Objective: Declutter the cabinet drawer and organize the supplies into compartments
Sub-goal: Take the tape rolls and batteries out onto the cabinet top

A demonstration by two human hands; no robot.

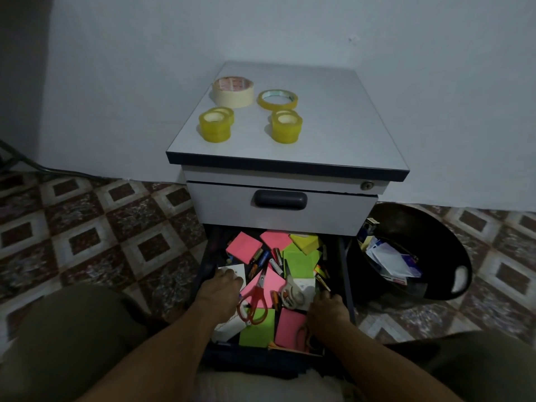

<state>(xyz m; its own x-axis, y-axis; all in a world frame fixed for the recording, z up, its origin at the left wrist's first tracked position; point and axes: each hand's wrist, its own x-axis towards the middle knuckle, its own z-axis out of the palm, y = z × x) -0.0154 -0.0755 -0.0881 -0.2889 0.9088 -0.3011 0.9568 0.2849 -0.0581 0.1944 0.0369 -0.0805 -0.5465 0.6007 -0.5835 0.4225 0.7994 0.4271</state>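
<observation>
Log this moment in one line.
drawer open, cluttered | left hand, right hand inside | tape rolls on cabinet | bin beside

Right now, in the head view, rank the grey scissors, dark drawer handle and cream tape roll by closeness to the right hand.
1. Grey scissors, in the open drawer beside the right hand.
2. Dark drawer handle, on the closed drawer above.
3. Cream tape roll, back left on the cabinet top.

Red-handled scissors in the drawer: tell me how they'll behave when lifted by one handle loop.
The red-handled scissors have metal blades and plastic loops, so they are probably stiff and light. Lifted by one loop, the blades may swing open at the pivot. They lie on a loose pink sticky-note pad, which may shift too.
</observation>
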